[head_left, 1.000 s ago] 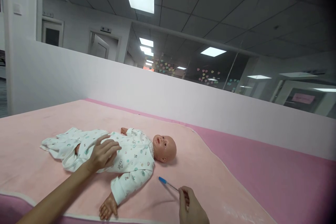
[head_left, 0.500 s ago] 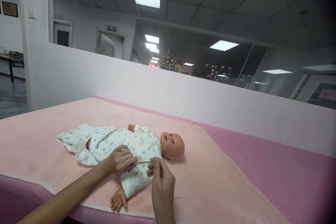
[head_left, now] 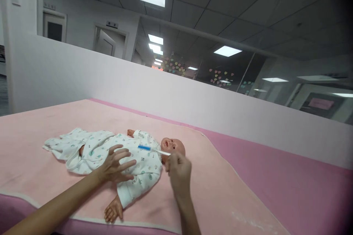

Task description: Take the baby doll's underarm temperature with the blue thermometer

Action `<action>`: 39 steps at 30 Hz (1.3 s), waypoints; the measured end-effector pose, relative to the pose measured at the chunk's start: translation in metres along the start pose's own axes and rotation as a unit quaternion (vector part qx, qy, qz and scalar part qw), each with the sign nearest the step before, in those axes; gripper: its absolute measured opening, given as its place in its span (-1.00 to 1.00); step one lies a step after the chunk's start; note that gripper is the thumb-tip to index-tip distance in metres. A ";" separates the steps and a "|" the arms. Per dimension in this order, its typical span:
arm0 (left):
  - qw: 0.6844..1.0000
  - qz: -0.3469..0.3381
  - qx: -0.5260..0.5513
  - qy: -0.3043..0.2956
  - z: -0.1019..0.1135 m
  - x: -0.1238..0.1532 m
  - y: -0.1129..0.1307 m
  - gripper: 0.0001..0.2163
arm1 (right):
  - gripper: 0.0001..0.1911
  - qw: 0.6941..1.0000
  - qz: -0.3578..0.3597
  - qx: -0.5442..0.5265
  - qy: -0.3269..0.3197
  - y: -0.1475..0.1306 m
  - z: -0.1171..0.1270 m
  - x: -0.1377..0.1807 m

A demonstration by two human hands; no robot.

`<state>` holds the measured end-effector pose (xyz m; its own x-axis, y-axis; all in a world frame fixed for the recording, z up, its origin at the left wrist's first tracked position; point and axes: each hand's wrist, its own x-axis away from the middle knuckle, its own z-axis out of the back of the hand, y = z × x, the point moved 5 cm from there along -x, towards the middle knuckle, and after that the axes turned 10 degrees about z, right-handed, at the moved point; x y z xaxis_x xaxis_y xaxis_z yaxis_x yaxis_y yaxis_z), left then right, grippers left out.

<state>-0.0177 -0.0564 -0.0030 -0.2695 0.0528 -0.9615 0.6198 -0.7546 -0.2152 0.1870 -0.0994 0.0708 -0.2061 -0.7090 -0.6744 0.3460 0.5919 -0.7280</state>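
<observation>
A baby doll (head_left: 146, 167) in a white patterned outfit lies on its back on the pink mat, its head to the right. My right hand (head_left: 179, 170) is closed around one end of a slim white stick with a blue far end, which looks like a thermometer (head_left: 160, 151). The blue part points left, above the doll's chest. My left hand (head_left: 117, 165) is over the doll's belly with its fingers spread and nothing in them. Whether it touches the outfit, I cannot tell. My right hand partly covers the doll's head.
The pink mat (head_left: 220, 187) has a pale edging along the near side. A darker pink surface (head_left: 256, 154) shows beyond it at right. Behind stands a low white wall (head_left: 171, 95) with glass above, bearing heart-shaped stickers. A partly open door (head_left: 106, 43) is farther back.
My left hand has let go of the thermometer's blue end, moved left and spread its fingers. My right hand has lifted and swung the thermometer up over the doll's chest. The view has shifted slightly right.
</observation>
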 end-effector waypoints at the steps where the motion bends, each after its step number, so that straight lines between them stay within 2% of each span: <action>1: 1.000 0.017 -0.007 0.022 0.002 0.001 -0.004 -0.66 | -0.62 0.998 -0.028 -0.054 0.031 -0.002 0.010 -0.011; 2: 0.999 0.037 -0.017 0.035 0.003 0.001 -0.009 -0.65 | -0.62 0.991 -0.050 -0.107 0.065 -0.004 0.019 -0.021; 4: 0.995 0.076 -0.043 0.044 0.004 0.002 -0.017 -0.63 | -0.59 0.982 -0.062 -0.164 0.070 -0.006 0.027 -0.036; 8: 0.989 0.128 -0.064 0.029 0.004 0.000 -0.026 -0.59 | -0.57 0.996 -0.025 -0.086 0.023 -0.001 0.025 -0.037; 13: 0.983 0.168 -0.076 -0.013 0.000 -0.001 -0.029 -0.61 | -0.54 0.986 -0.057 -0.156 0.020 0.010 0.022 -0.030; 16: 0.981 0.176 -0.077 -0.034 -0.002 -0.003 -0.028 -0.65 | -0.55 0.994 -0.035 -0.103 -0.018 0.010 0.018 -0.035; 19: 0.980 0.177 -0.072 -0.053 -0.003 -0.006 -0.028 -0.68 | -0.54 0.994 -0.036 -0.104 0.003 0.014 0.020 -0.037; 22: 0.979 0.178 -0.073 -0.064 -0.005 -0.007 -0.027 -0.74 | -0.55 0.999 0.019 0.017 0.035 0.010 0.032 -0.032; 24: 0.980 0.169 -0.073 -0.072 -0.006 -0.009 -0.025 -0.78 | -0.56 0.988 0.070 0.126 0.053 0.005 0.043 -0.021; 28: 0.981 0.153 -0.066 -0.095 -0.015 -0.022 -0.013 -0.85 | -0.54 0.959 0.085 0.249 0.103 0.016 0.073 0.013; 29: 0.981 0.147 -0.057 -0.109 -0.020 -0.028 -0.009 -0.85 | -0.54 0.951 0.093 0.280 0.094 0.023 0.077 0.021; 31: 0.978 0.128 -0.029 -0.161 -0.036 -0.041 -0.001 -0.85 | -0.54 0.944 0.085 0.317 0.027 0.044 0.080 0.035; 33: 0.965 0.111 -0.009 -0.239 -0.058 -0.052 0.004 -0.83 | -0.54 0.945 0.031 0.321 -0.058 0.071 0.081 0.045; 36: 0.938 0.164 0.001 -0.305 -0.089 -0.057 -0.003 -0.80 | -0.56 0.928 -0.041 0.345 -0.134 0.101 0.087 0.051; 39: 0.909 0.233 0.062 -0.339 -0.108 -0.047 -0.012 -0.80 | -0.65 0.876 -0.058 0.444 -0.177 0.112 0.092 0.045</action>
<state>0.0669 0.0204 0.0266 -0.4176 -0.6759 -0.6072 0.7067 -0.6617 0.2505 0.3012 -0.1003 -0.0298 -0.0447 -0.9118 -0.4083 0.9501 0.0876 -0.2995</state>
